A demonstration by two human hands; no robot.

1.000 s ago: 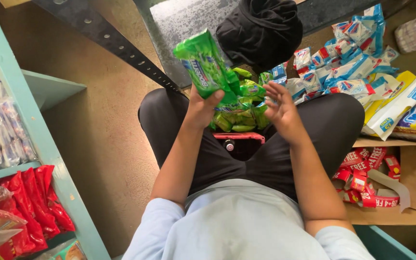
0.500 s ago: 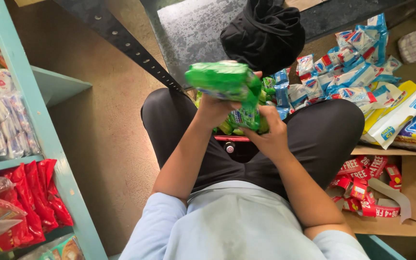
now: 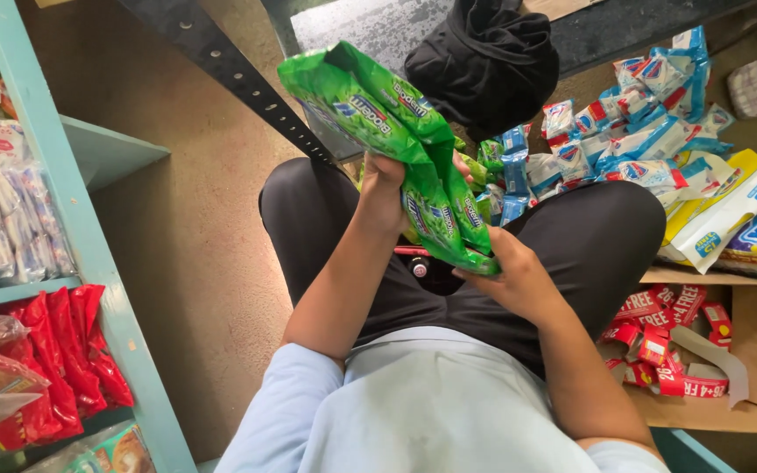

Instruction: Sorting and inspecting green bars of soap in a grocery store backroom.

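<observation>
I sit on the floor with both knees up. My left hand (image 3: 387,188) grips a bunch of long green snack packets (image 3: 387,118) near their middle, their tops fanning up and to the left. My right hand (image 3: 505,276) holds the lower ends of the same green packets just above my lap. More green packets (image 3: 484,162) lie beyond my knees, partly hidden by the bunch.
A pale green shelf unit (image 3: 89,236) stands at left with clear and red packets (image 3: 63,359). Blue and white packets (image 3: 641,131) and yellow boxes (image 3: 729,210) pile at right. A cardboard box of red packets (image 3: 668,346) sits lower right. A black cloth bundle (image 3: 488,61) lies ahead.
Both hands have lifted the green packets from the lap pile and gathered them into one bunch. The right hand moved from the pile to the bunch's lower ends.
</observation>
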